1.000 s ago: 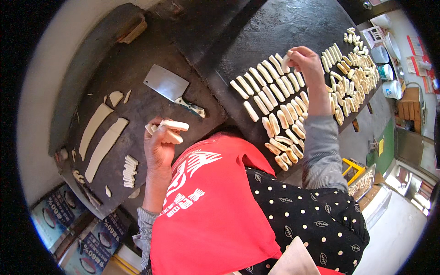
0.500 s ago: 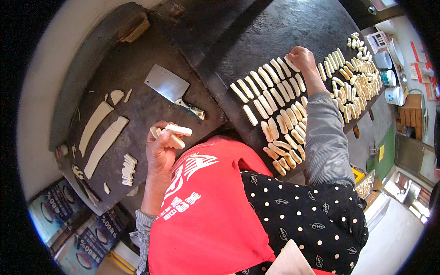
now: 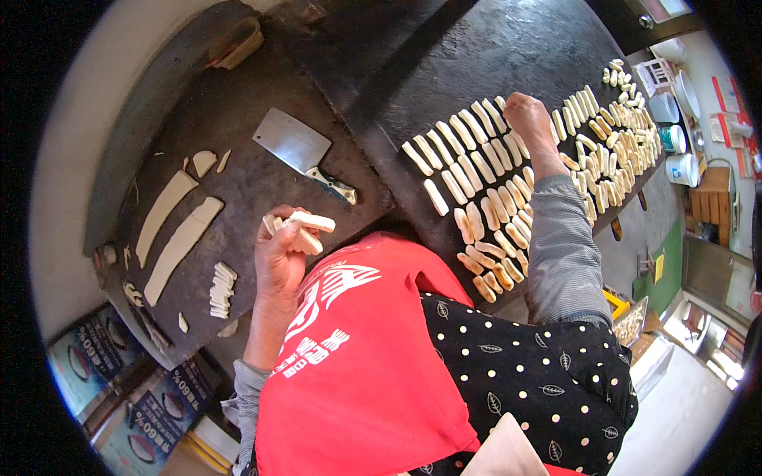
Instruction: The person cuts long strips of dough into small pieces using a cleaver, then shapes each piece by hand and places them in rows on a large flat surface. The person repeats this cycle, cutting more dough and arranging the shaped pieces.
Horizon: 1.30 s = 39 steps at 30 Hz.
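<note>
My left hand is closed around several pale dough sticks and hovers over the dark board just in front of my red apron. My right hand reaches far out with its fingers curled down onto the rows of dough sticks laid side by side on the dark table. Whether it grips a stick I cannot tell. More dough sticks lie in a dense batch further right.
A cleaver lies flat on the board near my left hand. Long flat dough strips and a small stack of cut pieces lie at the left. White containers stand at the right edge, boxes lower left.
My right hand has slid from the right batch leftward and down onto the top of the laid rows. My left hand keeps its sticks and has barely moved.
</note>
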### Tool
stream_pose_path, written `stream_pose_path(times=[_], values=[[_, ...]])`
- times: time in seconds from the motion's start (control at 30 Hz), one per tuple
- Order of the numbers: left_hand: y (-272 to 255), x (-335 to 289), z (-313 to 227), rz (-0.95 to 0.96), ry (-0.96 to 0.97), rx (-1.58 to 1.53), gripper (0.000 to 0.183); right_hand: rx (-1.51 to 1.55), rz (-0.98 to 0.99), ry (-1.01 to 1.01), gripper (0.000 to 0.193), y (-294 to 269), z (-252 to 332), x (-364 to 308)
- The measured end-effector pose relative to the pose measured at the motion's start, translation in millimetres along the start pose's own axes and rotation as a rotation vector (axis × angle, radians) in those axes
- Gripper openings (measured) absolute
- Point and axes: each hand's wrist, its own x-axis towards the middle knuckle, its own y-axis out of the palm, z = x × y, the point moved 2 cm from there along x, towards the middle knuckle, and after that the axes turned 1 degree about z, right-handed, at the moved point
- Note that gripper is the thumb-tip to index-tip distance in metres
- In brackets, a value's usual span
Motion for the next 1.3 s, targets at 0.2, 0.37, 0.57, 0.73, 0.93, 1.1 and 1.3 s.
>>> stream_pose_path(times=[0.2,0.37,0.57,0.73,0.93,1.1,1.3], values=[[-0.8,0.8,1.8,-0.018,-0.01,0.006,0.022,0.101,-0.109,-0.005,0.017,5.6,-6.2,-2.2],[10.2,3.6,-0.7,-0.083,-0.042,0.039,0.02,0.554,-0.294,-0.183,0.017,-17.0,44.5,-39.2],[41.8,20.2,13.5,-0.052,-0.2,0.235,0.019,1.026,0.402,-0.514,0.027,-5.2,177.6,-158.1],[50.5,24.2,22.5,0.065,-0.268,0.287,0.015,1.152,0.626,-0.375,0.022,-2.9,199.1,-179.8],[38.7,26.8,21.5,0.037,-0.262,0.143,0.021,1.069,0.367,-0.208,0.013,-4.2,111.9,-95.0],[33.1,27.1,20.5,0.049,-0.248,0.162,0.041,0.303,-0.119,0.022,0.017,-25.0,2.1,1.1],[30.7,26.0,22.4,0.056,-0.252,0.166,0.04,0.058,-0.031,0.047,0.021,-10.1,-27.0,28.2]])
